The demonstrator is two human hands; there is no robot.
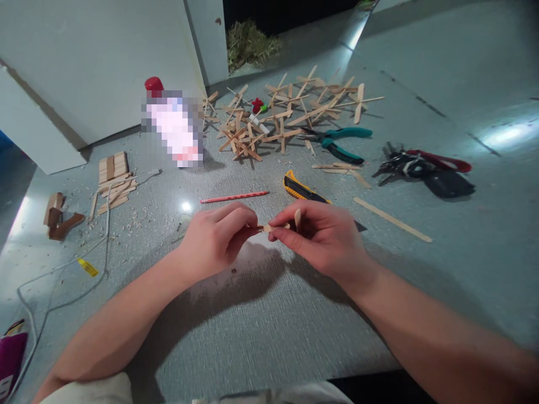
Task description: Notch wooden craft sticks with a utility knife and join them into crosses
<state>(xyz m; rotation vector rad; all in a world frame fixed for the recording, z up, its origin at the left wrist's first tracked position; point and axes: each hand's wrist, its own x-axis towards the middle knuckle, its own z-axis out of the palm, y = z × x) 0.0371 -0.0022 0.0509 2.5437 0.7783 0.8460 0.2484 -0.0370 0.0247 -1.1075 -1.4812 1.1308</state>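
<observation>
Left hand (217, 238) and right hand (322, 235) each keep a closed grip on one short pale wooden stick piece (268, 228), seemingly unjoined; finished wooden stick crosses (273, 120) lie upper centre, flat spare sticks (113, 174) at left.

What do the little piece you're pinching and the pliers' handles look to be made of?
The small stick pinched between left hand and right hand looks like pale, unfinished wood: matte and tan, like the craft sticks around. On the pliers, the handles seem rubber or plastic: smooth teal coating.

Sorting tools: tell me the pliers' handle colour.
Teal handles on the pliers, clearest in the head view.
</observation>
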